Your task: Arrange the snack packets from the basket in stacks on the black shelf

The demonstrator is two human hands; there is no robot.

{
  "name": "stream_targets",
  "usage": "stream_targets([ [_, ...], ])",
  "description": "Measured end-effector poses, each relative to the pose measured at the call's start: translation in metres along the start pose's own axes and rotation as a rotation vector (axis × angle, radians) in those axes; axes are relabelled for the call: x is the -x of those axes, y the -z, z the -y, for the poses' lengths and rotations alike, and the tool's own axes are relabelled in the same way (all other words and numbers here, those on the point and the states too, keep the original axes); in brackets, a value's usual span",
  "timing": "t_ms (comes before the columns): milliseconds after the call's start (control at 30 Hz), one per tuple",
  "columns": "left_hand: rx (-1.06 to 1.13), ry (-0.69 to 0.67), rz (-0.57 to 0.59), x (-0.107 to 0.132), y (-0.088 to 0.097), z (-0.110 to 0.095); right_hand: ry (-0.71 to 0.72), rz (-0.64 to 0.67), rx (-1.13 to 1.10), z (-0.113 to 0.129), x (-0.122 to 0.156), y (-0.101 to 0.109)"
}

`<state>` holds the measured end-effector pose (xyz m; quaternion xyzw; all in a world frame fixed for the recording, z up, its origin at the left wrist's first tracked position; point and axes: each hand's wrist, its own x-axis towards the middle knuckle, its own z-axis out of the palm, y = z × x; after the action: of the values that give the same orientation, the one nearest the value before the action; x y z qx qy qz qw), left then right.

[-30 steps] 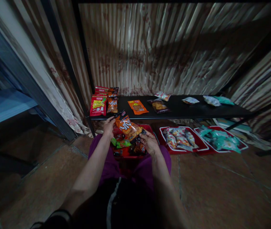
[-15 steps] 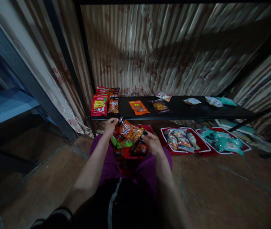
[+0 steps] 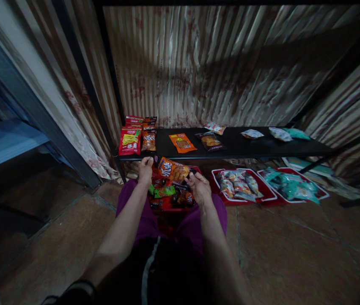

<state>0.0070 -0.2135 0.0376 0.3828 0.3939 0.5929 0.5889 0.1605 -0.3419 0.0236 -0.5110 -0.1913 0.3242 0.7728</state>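
An orange and black snack bag (image 3: 174, 170) is stretched between my two hands, above a red basket (image 3: 170, 208) of mixed snack bags. My left hand (image 3: 145, 169) pinches its dark left end, and my right hand (image 3: 199, 186) is closed on its black right end. Inside the basket lie a green packet (image 3: 163, 191) and a dark packet (image 3: 184, 198), among others. Just beyond my left hand, on the low black shelf, stand a row of matching orange and black bags (image 3: 149, 142) and a row of red bags (image 3: 130, 142).
The black shelf (image 3: 237, 148) also carries an orange packet (image 3: 182, 143), a dark brown packet (image 3: 210, 141) and several pale packets. To the right on the tiled floor are a red basket of white-orange bags (image 3: 240, 185) and another of teal bags (image 3: 295, 185). A metal post (image 3: 68, 140) rises at left.
The snack bag has been raised slightly and turned more level, its right end coming up with my right hand. Both hands still hold it. The view has shifted a little.
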Motion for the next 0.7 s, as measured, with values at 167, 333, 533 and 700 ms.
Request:
stream_targets([
  [167,0.125,0.126,-0.004,-0.001,-0.003,-0.002,0.028,0.143,0.071,0.004,0.005,0.002],
  [333,0.174,0.266,-0.050,0.003,-0.005,-0.008,0.065,0.323,0.232,0.012,0.013,0.003],
  [533,0.223,0.331,-0.106,0.003,-0.010,-0.011,0.243,0.418,0.435,0.022,0.018,0.000],
  [700,0.256,0.360,-0.132,-0.001,-0.013,-0.010,0.324,0.450,0.508,0.024,0.020,-0.003],
])
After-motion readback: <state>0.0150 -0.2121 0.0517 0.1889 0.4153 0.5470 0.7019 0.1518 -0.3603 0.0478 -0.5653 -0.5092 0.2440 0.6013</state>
